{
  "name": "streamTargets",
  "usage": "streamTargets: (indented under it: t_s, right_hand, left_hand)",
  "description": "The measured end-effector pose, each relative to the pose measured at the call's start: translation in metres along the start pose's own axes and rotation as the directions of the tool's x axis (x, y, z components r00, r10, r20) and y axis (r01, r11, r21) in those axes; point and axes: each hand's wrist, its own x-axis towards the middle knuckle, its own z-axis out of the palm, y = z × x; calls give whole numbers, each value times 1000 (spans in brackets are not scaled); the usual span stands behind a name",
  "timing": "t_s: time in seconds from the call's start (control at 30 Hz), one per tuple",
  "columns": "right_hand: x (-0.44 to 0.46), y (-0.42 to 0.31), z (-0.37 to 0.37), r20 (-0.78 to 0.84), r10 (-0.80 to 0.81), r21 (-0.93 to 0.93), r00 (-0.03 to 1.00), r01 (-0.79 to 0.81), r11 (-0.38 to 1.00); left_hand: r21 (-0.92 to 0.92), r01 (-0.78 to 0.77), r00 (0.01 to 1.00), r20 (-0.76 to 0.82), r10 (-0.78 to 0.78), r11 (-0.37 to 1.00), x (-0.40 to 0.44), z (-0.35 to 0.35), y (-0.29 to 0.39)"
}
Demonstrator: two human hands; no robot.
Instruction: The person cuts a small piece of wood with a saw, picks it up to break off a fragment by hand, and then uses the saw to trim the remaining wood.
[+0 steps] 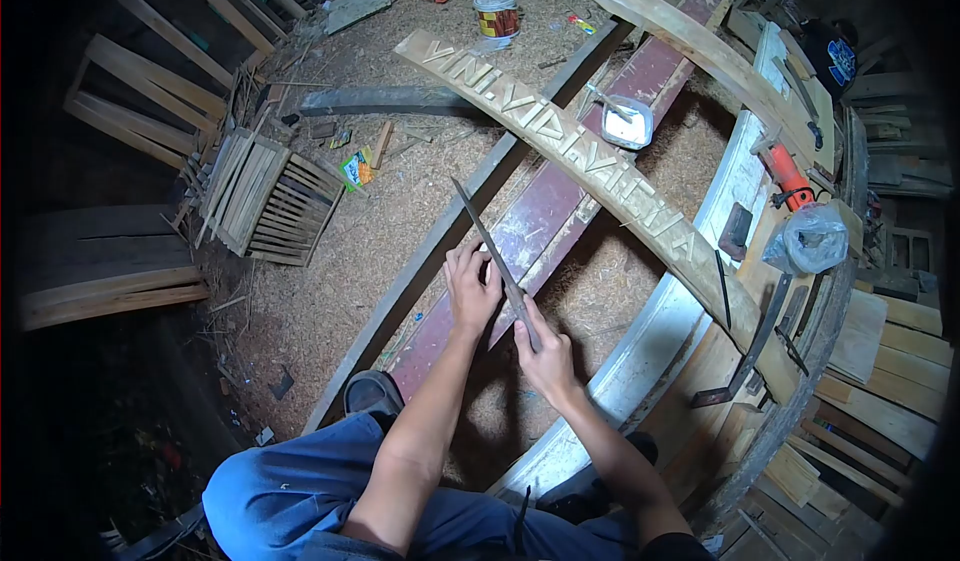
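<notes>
A long, dark, narrow file (484, 229), tapering to a point at its far end, slants across the middle of the view. My right hand (545, 349) is wrapped round its near end, the fingers covering most of the grip. Beside the blade is my left hand (473, 289), its fingers curled and the thumb bent in towards them; whether it pinches anything is hidden. Beyond the file's tip lies a curved wooden plank (560, 146) with raised letters, resting across a reddish board (535, 226) and other beams.
A white tub (627, 123) stands by the lettered plank, and a paint can (497, 15) farther back. On the right are a red power tool (787, 173), a plastic bag (808, 241) and a dark square-like tool (745, 361). A slatted wooden crate (268, 199) sits left on the shaving-covered floor.
</notes>
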Motion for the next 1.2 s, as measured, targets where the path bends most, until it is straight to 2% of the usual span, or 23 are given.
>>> streamTargets:
  t_s: [0.1, 0.17, 0.2, 0.23, 0.4, 0.43, 0.53, 0.63, 0.8, 0.97, 1.07, 1.1, 1.17, 1.2]
  right_hand:
    - [0, 1, 0, -61, -81, 5, 995, 82, 997]
    - [6, -5, 2, -20, -38, -46, 999, 37, 998]
    - [11, -17, -3, 49, 74, -69, 996, -70, 995]
    - [9, -15, -2, 46, 76, -69, 996, -73, 995]
    - [-1, 1, 0, -79, -96, -14, 992, 95, 995]
    - [2, 1, 2, -72, -95, -14, 993, 94, 995]
    - [12, -9, 7, 17, 52, -45, 999, -51, 998]
    - [3, -10, -8, -29, -28, 35, 999, 29, 999]
    - [10, 0, 8, 5, 43, -28, 999, -43, 999]
    - [6, -8, -4, -17, 15, 50, 1000, -14, 999]
    - [10, 3, 9, -77, -81, 25, 994, 83, 996]
    - [9, -1, 7, -80, -78, 27, 994, 81, 996]
    - [6, -11, 0, -24, 22, 67, 999, -20, 998]
    - [5, -16, -5, -36, 2, 55, 999, 0, 999]
  left_hand:
    - [-8, 6, 1000, 2, -6, 1000, 0, 0, -2]
    - [-18, 15, 1000, 7, -15, 1000, -1, 2, -1]
    - [-18, 23, 1000, -1, -23, 1000, -1, 2, -1]
    - [-16, 26, 1000, -8, -26, 1000, 0, 1, -2]
    - [-17, 31, 999, -21, -31, 999, 1, 0, 0]
    - [-17, 18, 1000, -20, -19, 1000, 0, 0, -1]
    - [-26, 33, 999, -4, -33, 999, -2, -1, 0]
    - [-21, 19, 999, -31, -20, 1000, 0, -1, 2]
    - [-27, 33, 999, -17, -34, 999, -2, 1, 2]
    - [-34, 14, 999, -43, -15, 999, 0, 1, -1]
    - [-8, 41, 999, 7, -41, 999, -1, -1, 2]
    - [-7, 38, 999, 10, -38, 999, -2, 0, 1]
    - [-40, 22, 1000, -14, -23, 999, -1, 1, -2]
    - [-40, 26, 999, -17, -27, 999, -1, 1, -1]
